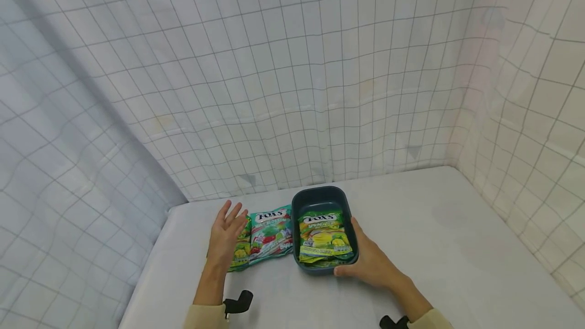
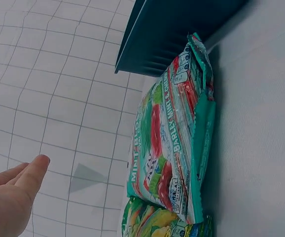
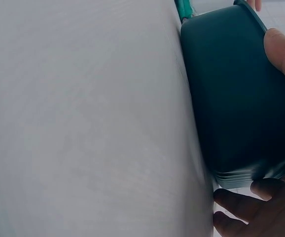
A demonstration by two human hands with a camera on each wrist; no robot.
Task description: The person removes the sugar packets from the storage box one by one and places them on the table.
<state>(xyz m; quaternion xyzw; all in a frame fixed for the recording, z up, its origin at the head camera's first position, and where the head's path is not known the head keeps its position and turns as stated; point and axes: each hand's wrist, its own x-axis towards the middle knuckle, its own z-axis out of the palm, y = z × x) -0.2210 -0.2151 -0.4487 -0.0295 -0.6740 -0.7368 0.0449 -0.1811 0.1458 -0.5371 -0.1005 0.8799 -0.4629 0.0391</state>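
A dark teal plastic tub (image 1: 319, 197) stands on the table with a green and yellow Fox's Spring Tea candy bag (image 1: 324, 237) lying in it. My right hand (image 1: 372, 263) holds the tub's near right corner, thumb at the near rim and fingers along the right side. In the right wrist view the thumb lies over the rim of the tub (image 3: 236, 94). Left of the tub lies a Fox's Mint Blossom candy bag (image 1: 271, 232), overlapping a green and yellow candy bag (image 1: 241, 257). Above that bag my left hand (image 1: 224, 235) is raised, fingers extended, holding nothing.
A white cloth covers the table (image 1: 411, 227). White sheeting with a dark grid (image 1: 320, 90) hangs behind it and on both sides. Dark wrist mounts (image 1: 239, 302) sit at both sleeves.
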